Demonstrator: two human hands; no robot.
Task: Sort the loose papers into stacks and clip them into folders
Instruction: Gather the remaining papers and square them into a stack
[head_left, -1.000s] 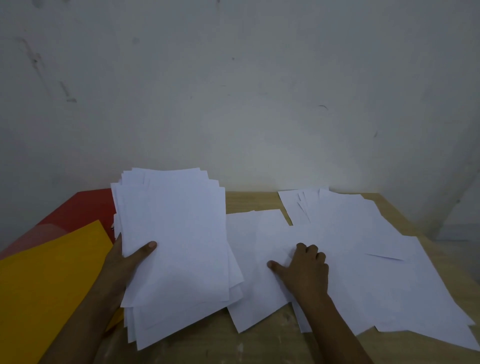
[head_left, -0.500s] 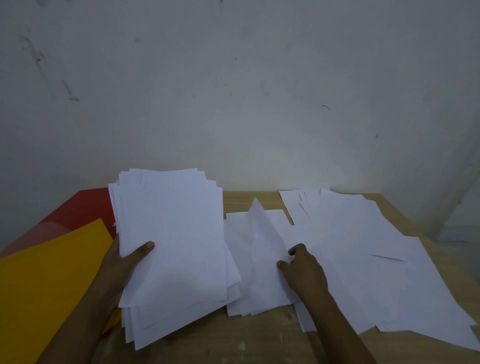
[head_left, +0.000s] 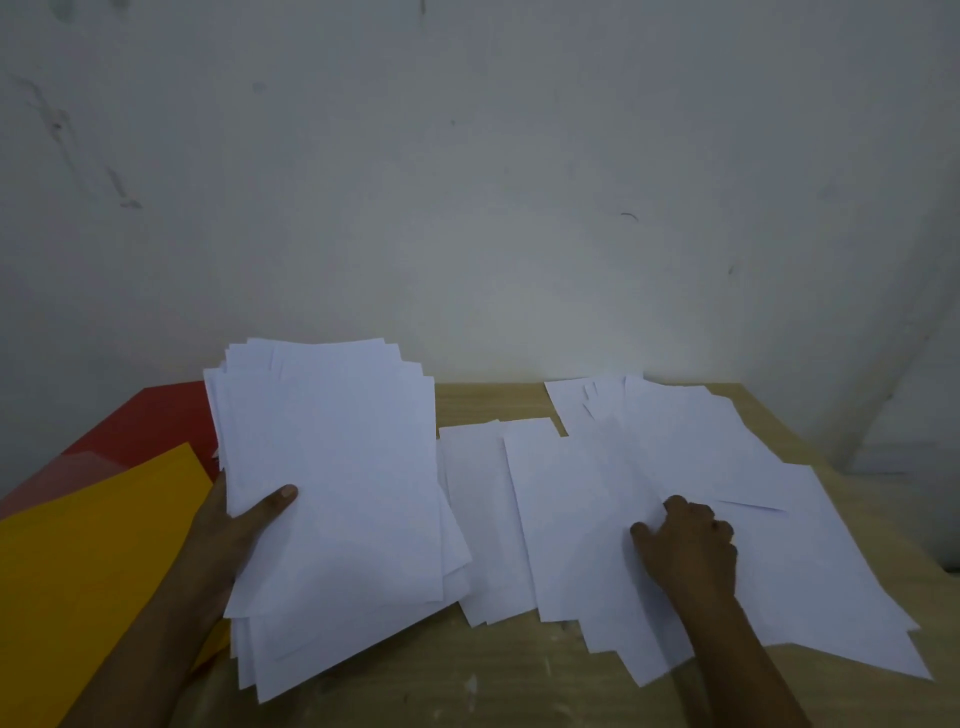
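My left hand (head_left: 234, 530) holds a thick, uneven stack of white papers (head_left: 337, 467) tilted up over the table's left side, thumb on top and fingers underneath. Loose white sheets (head_left: 779, 561) lie spread and overlapping across the right half of the table. My right hand (head_left: 691, 551) rests on them with fingers curled, pinching at one sheet beside a raised crease. A few more sheets (head_left: 483, 519) lie flat in the middle, between the stack and my right hand.
A yellow folder (head_left: 93, 561) lies at the near left, partly under the stack, with a red folder (head_left: 156, 415) behind it. The wooden table (head_left: 493, 400) stands against a white wall. Bare wood shows along the near edge.
My right hand has moved to the right across the loose sheets. The sheet it lifted half a second ago now lies flat in the middle. The held stack has barely moved.
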